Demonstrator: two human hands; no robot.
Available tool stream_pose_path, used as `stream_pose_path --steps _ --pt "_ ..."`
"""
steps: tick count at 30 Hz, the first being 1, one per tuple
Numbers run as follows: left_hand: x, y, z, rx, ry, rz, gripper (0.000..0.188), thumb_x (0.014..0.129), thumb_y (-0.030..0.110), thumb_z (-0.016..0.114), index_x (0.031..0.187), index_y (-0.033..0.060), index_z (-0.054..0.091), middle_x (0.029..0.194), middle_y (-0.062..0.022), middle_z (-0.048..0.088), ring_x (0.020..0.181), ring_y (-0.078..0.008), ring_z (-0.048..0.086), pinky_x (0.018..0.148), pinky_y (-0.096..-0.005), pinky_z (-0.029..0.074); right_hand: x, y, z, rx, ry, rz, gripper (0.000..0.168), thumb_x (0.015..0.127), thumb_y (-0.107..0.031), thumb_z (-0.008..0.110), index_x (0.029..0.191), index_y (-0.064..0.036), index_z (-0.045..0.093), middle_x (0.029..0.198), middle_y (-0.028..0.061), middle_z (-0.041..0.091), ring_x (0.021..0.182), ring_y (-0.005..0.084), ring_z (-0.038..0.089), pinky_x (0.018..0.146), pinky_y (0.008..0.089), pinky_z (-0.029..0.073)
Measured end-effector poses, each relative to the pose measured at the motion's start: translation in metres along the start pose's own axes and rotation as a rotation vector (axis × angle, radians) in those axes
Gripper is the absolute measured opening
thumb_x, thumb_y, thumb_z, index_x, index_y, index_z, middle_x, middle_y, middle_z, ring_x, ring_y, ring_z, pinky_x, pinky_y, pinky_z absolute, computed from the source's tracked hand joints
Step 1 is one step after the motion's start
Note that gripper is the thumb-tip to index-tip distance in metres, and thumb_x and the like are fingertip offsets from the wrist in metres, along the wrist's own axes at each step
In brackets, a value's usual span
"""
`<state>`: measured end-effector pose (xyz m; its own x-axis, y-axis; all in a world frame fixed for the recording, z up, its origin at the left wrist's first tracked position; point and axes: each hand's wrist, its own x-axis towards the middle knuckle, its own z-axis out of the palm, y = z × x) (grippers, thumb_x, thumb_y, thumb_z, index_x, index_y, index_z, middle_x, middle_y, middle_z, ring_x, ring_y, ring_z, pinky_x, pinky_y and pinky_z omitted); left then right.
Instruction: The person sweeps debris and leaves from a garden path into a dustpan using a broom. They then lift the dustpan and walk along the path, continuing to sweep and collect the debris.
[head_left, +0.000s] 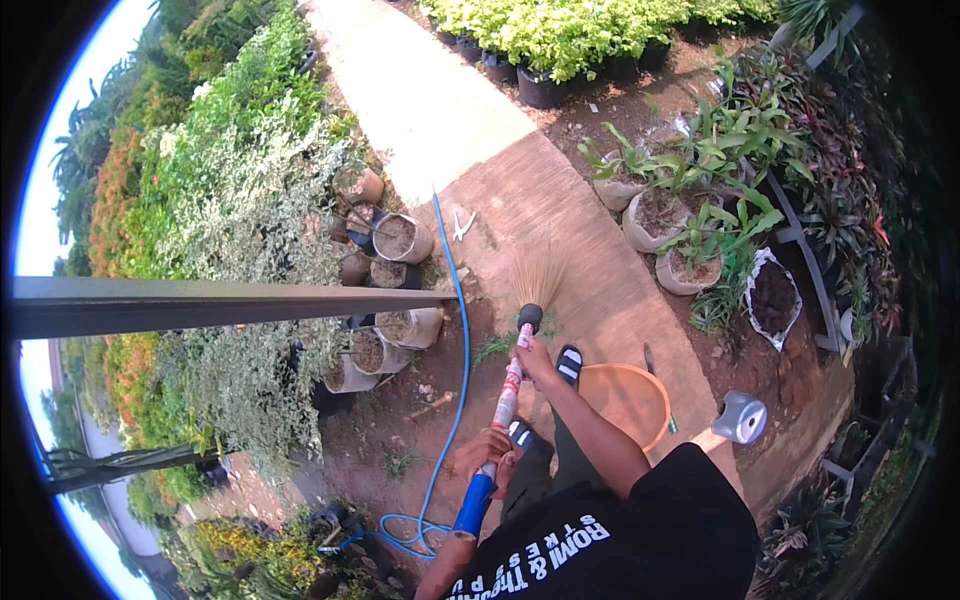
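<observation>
Both my hands are around the handle of a stick broom (507, 396), which slants down and away from my body. My right hand (534, 361) grips the handle low, just behind the dark collar. Higher up, my left hand (486, 455) holds it beside a blue sleeve (474, 504). Red-and-white wrapping covers part of the handle. The fanned bristles (538, 270) are over the concrete path (592, 225), close to its dirt-covered left side. My sandalled feet show on either side of my right hand's line, one sandal (570, 363) beside the orange basin (626, 405).
A blue hose (459, 375) runs along the left and coils near a plant bed. A metal post (225, 301) juts in from the left beside potted shrubs (401, 237). A white forked object (463, 226) lies ahead. Right are bagged plants (656, 217), a soil bag (775, 296) and a grey container (741, 417).
</observation>
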<state>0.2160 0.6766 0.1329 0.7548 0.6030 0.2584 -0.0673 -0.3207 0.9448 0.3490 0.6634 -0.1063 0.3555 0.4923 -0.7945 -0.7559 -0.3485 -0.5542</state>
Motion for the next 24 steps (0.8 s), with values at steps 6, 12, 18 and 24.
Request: stream_pose_path --steps 6,12,18,24 --pt "-0.033 -0.058 -0.004 -0.069 0.106 -0.155 0.024 0.078 -0.003 0.061 0.060 0.0031 0.047 0.057 -0.0086 0.054 0.055 -0.0202 0.056 0.062 -0.0337 0.049 0.067 0.115 0.000 0.133 -0.007 0.273 0.026 0.084 -0.012 0.061 0.100 0.006 0.052 0.080 0.0144 0.062 0.062 0.0255 0.065 0.045 0.0403 0.054" --pt "-0.097 -0.018 -0.071 -0.083 0.139 -0.127 0.025 0.077 -0.009 0.061 0.060 0.0017 0.046 0.056 -0.0078 0.054 0.051 -0.0188 0.055 0.055 -0.0288 0.045 -0.026 0.148 0.062 0.045 -0.015 0.315 0.027 0.084 -0.015 0.065 0.101 0.000 0.050 0.080 0.0085 0.054 0.064 0.0235 0.061 0.052 0.0422 0.058" --pt "-0.147 0.048 -0.101 -0.033 0.113 -0.118 0.025 0.075 -0.006 0.063 0.057 0.0032 0.048 0.054 -0.0077 0.054 0.050 -0.0194 0.056 0.054 -0.0299 0.046 -0.085 0.192 0.083 0.068 -0.168 0.392 0.022 0.091 -0.014 0.061 0.102 0.000 0.049 0.085 0.0110 0.057 0.070 0.0270 0.064 0.058 0.0468 0.060" --pt "-0.182 0.113 -0.124 -0.104 0.097 0.019 0.026 0.079 0.000 0.062 0.057 0.0035 0.048 0.057 -0.0068 0.055 0.052 -0.0193 0.055 0.061 -0.0336 0.050 -0.165 0.162 0.087 0.144 -0.249 0.244 0.032 0.087 -0.013 0.063 0.112 -0.002 0.046 0.091 0.0104 0.056 0.073 0.0238 0.063 0.059 0.0417 0.059"
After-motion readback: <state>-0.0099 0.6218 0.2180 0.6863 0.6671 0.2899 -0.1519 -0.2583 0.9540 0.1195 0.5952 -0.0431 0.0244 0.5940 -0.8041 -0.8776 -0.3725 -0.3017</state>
